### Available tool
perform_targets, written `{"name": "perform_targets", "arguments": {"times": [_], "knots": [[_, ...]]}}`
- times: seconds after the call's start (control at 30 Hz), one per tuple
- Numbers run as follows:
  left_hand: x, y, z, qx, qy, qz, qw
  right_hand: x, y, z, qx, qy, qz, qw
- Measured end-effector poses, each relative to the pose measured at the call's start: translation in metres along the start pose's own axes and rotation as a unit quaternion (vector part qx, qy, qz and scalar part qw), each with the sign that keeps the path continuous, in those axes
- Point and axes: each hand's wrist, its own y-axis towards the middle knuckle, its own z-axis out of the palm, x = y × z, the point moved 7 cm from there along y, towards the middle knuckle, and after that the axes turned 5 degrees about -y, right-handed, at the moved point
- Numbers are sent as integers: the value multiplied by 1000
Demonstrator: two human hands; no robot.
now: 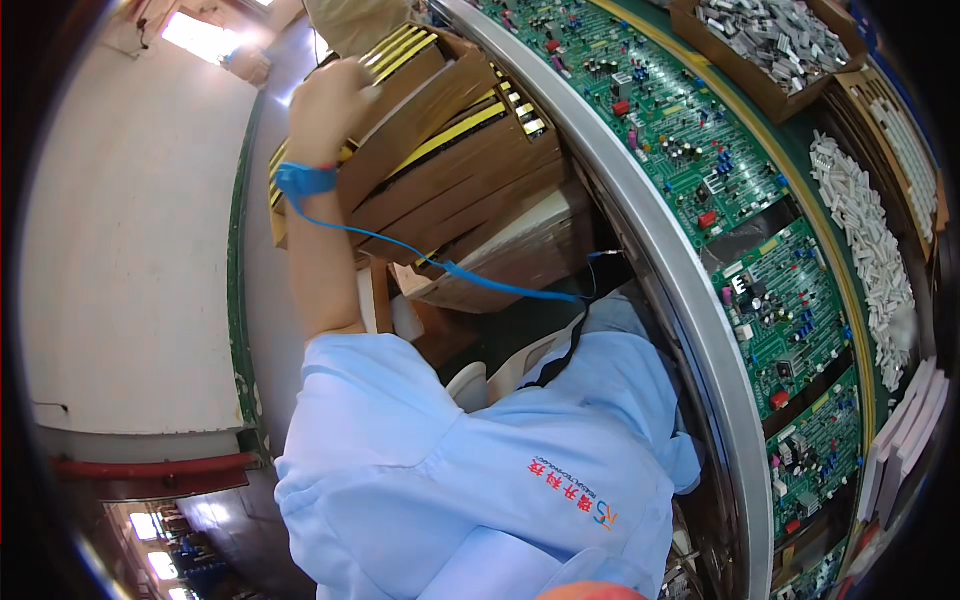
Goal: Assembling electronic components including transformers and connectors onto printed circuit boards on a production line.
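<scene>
My left hand (330,105) is raised at the upper left, at the near-left side of a cardboard box (470,180). Its back faces me, and the fingers look curled in. What they hold, if anything, is hidden behind the hand. A blue wrist strap (307,180) circles that wrist, and its cord (500,288) runs right toward the bench edge. Inside the box, cardboard dividers (420,115) separate rows of yellow-and-black parts (455,135). My right hand is outside the picture.
On the right, a metal rail (640,180) edges a line of green circuit boards (680,130). Past it lie a cardboard tray of grey metal parts (775,40) and a heap of white pieces (865,250). A white wall panel (130,230) stands left.
</scene>
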Motion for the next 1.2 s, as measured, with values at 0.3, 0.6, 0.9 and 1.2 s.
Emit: {"name": "perform_targets", "arguments": {"times": [0.3,0.6,0.9,1.2], "knots": [[224,-58,86,156,-169,-63,971,154,14,118,246,291,-178,907],[189,-51,83,143,25,-25,989,225,2,164,225,98,-300,922],[76,-15,13,-29,-504,-139,852,189,8,135,168,-79,-329,926],[-194,9,69,191,-718,75,665,177,2,160,166,-79,-411,893]]}}
